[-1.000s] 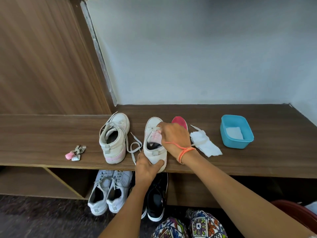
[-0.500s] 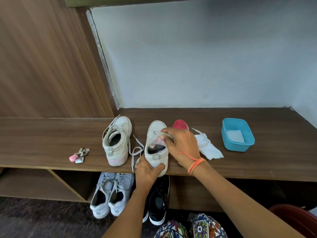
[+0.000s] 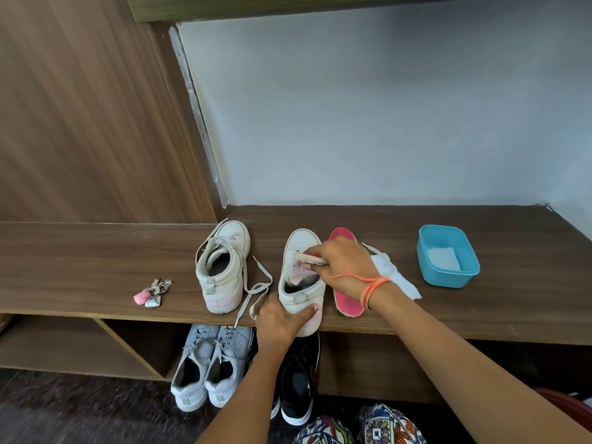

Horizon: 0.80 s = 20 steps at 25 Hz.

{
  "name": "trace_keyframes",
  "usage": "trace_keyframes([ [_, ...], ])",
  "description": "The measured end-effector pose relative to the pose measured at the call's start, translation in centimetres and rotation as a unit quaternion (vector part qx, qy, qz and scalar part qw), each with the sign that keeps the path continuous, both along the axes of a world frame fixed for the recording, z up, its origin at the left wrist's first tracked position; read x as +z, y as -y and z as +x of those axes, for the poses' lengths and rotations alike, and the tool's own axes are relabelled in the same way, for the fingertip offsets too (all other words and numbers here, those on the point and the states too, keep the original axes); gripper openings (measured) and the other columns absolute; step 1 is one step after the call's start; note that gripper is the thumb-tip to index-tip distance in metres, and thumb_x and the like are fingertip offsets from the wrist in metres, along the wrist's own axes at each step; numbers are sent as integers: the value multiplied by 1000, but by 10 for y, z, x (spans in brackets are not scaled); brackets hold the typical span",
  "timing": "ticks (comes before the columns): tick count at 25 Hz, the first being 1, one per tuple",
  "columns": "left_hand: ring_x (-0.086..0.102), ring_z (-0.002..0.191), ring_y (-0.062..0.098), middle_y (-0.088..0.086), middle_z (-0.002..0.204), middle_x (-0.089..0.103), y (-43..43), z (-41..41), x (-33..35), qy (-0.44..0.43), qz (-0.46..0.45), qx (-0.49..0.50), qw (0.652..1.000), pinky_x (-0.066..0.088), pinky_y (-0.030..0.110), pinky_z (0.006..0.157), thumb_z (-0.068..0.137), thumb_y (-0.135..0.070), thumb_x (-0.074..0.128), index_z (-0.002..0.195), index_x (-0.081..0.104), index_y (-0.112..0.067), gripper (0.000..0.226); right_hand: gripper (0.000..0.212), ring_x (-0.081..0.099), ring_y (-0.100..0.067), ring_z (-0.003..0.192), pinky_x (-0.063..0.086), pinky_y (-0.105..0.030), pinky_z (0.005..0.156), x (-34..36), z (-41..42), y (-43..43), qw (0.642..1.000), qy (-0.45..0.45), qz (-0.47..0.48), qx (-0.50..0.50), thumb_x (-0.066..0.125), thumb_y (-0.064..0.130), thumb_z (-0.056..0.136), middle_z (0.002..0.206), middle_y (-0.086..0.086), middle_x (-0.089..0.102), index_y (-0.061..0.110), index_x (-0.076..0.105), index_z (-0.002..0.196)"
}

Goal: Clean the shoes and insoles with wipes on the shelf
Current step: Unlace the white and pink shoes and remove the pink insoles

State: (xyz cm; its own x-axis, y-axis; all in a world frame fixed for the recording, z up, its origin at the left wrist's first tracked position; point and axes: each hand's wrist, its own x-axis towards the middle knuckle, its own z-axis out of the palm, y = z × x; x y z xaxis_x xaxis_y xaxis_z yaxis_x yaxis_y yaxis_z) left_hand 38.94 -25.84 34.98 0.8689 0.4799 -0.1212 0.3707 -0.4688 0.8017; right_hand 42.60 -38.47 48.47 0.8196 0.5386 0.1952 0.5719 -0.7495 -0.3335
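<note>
Two hands are working an insole at the mouth of a white shoe on the wooden shelf.

The shoe (image 3: 301, 277) is lying lengthwise near to far, toe pointing at the far wall, heel overhanging the near edge of the shelf (image 3: 96, 251). The left hand (image 3: 278, 318) is wrapping closed around its heel, while the right hand (image 3: 344, 267) is pinching an insole (image 3: 307, 258) at the opening. A pink insole (image 3: 344, 302) is lying just right of the shoe, parallel to it, beside a wipe (image 3: 394, 277).
</note>
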Motion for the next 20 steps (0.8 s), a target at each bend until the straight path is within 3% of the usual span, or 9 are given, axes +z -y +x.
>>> trace_keyframes([
  [3,56,112,27,10,114,64,0,5,1,1,10,12,1000,46,40,95,55,-57,79,111,61,-7,78,21,61,-25,91,33,-25,63,23,0,7,999,30,9,-19,53,25,91,87,-3,69,26,70,102],
  [5,55,114,28,12,115,63,-1,7,-1,4,25,20,999,45,39,96,59,-52,80,112,61,-6,73,20,59,-28,85,36,-26,65,44,6,18,997,22,45,-59,56,30,90,84,-8,67,17,70,95],
  [7,55,114,28,12,115,63,0,7,-2,8,27,23,999,45,40,97,60,-51,81,112,60,-6,72,21,55,-26,76,38,-27,64,59,13,31,986,-22,135,-95,62,31,88,74,-8,61,13,69,82],
  [10,55,114,28,12,116,64,-1,7,-1,-7,33,12,999,45,42,97,59,-56,79,114,59,-6,77,25,59,-26,74,47,-34,71,72,16,50,954,-80,258,-130,68,22,85,76,-14,62,23,57,62],
  [13,57,112,29,10,115,65,-9,9,0,-42,43,9,998,45,42,97,54,-68,70,116,59,-10,86,11,65,-37,82,51,-44,80,67,23,69,942,-45,289,-166,67,18,85,86,-23,69,9,69,79],
  [15,58,110,30,12,114,65,-24,13,0,-52,62,20,997,45,43,96,60,-64,72,116,58,-9,79,17,64,-37,86,51,-43,78,54,27,81,937,-2,290,-197,65,17,86,87,-24,71,2,71,88],
  [19,57,107,34,16,113,63,-49,14,5,-39,44,85,995,48,42,88,68,-49,77,117,55,-3,71,15,57,-30,71,42,-31,62,7,25,96,931,24,269,-245,58,14,89,73,-11,64,14,68,79],
  [20,55,109,36,19,117,59,-47,11,6,-20,69,102,992,48,45,88,70,-42,77,120,50,-2,70,15,55,-25,71,40,-26,60,-8,23,96,935,28,261,-237,55,10,90,75,-4,62,14,69,89],
])
